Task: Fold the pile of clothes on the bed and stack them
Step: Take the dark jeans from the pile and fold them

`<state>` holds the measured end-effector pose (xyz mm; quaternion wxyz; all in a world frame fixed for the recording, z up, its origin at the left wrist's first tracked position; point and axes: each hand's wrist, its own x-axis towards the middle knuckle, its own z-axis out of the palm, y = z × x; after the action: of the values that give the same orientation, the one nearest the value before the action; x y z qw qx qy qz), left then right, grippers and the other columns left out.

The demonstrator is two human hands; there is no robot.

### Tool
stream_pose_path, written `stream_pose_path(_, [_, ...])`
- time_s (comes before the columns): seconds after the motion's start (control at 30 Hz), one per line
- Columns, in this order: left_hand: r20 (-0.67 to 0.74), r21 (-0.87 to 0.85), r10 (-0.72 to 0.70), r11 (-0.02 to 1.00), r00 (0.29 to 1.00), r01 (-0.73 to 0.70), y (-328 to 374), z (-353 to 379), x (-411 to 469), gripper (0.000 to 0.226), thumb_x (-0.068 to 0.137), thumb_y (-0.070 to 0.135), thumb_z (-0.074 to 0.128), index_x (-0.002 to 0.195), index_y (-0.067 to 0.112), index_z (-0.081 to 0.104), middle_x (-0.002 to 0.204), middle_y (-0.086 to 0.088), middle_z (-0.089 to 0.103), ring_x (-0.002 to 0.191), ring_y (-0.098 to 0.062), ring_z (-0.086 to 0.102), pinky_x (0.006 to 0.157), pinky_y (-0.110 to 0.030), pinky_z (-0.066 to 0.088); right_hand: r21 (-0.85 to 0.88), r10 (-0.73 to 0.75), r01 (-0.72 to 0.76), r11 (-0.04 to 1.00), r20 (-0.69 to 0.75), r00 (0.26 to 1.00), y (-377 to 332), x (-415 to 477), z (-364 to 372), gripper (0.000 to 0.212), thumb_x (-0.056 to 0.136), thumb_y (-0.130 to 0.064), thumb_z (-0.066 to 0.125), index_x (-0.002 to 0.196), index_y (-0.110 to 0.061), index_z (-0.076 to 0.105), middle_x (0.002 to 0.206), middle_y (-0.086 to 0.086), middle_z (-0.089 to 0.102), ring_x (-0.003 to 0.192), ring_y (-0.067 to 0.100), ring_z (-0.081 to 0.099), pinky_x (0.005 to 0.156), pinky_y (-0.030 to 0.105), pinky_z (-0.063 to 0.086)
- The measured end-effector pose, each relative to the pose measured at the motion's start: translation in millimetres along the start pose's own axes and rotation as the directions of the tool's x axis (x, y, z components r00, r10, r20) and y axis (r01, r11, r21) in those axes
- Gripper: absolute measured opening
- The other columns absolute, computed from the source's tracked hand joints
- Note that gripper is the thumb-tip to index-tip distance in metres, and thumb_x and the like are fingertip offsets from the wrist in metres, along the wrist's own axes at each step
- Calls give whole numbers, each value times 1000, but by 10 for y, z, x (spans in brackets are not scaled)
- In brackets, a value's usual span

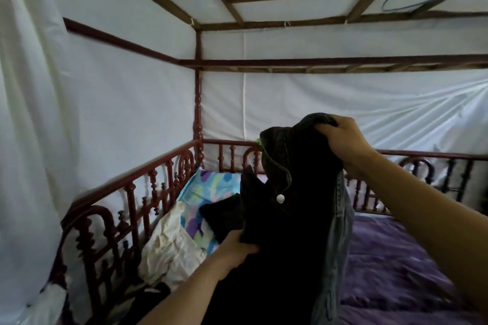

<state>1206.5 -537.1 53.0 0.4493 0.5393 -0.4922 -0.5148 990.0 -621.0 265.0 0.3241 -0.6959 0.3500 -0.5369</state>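
Observation:
I hold a dark denim garment (295, 219) with a white snap button up in front of me, over the bed. My right hand (343, 140) grips its top edge high at centre right. Lower down, my left hand (235, 250) clutches a fold of the same dark fabric. A pale cream garment (169, 243) lies crumpled on the bed at the left. Another dark piece (155, 295) shows at the bottom left, partly hidden by my left forearm.
A purple bedspread (396, 266) covers the bed on the right. A colourful patterned pillow (208, 190) leans at the head. Dark red turned-wood railings (137, 192) enclose the bed at left and back. White netting (105, 103) hangs all around.

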Motion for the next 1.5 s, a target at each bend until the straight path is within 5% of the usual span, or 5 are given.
stream_pose_path(0.27, [-373, 355, 452, 876, 810, -326, 909, -155, 155, 10, 79, 11, 74, 84, 6, 66, 77, -9, 69, 71, -21, 64, 68, -35, 50, -161, 203, -226, 961, -145, 968, 596, -371, -1284, 17, 89, -5, 63, 77, -15, 70, 72, 8, 67, 60, 19, 61, 62, 29, 49])
stream_pose_path(0.5, [-216, 620, 627, 680, 748, -391, 1097, 405, 259, 44, 79, 8, 73, 58, 16, 36, 55, 2, 35, 53, -11, 36, 55, -30, 30, -195, 587, -564, 803, 88, 805, 1379, -1009, -1739, 27, 63, 20, 50, 86, 14, 62, 80, 26, 58, 68, 30, 55, 63, 34, 43])
stream_pose_path(0.73, [-172, 623, 842, 495, 511, -605, 1578, 649, 115, 43, 76, 6, 77, 61, 17, 38, 56, 6, 35, 52, -4, 33, 52, -17, 31, -136, 588, -591, 795, 413, 695, 1434, -1233, -1660, 22, 73, -18, 79, 94, -11, 76, 97, 14, 74, 84, 27, 72, 71, 31, 57])
stream_pose_path(0.97, [60, 998, 384, 2, 922, -65, 1285, 216, -94, 42, 63, 59, 79, 92, 29, 67, 82, 8, 63, 81, -14, 63, 63, -27, 42, -633, -4, 24, 774, 34, 999, 1303, -1068, -1767, 3, 86, -36, 68, 84, -37, 66, 64, -16, 62, 55, -3, 57, 46, 15, 38])
stream_pose_path(1.5, [-434, 875, 735, 481, 521, 51, 1832, -35, 856, 8, 85, 9, 54, 81, 4, 58, 86, -27, 63, 85, -45, 58, 71, -43, 42, 65, 38, -63, 996, 329, 944, 985, -827, -1950, 24, 84, -41, 70, 88, -17, 68, 80, 4, 71, 73, 22, 71, 63, 29, 55])
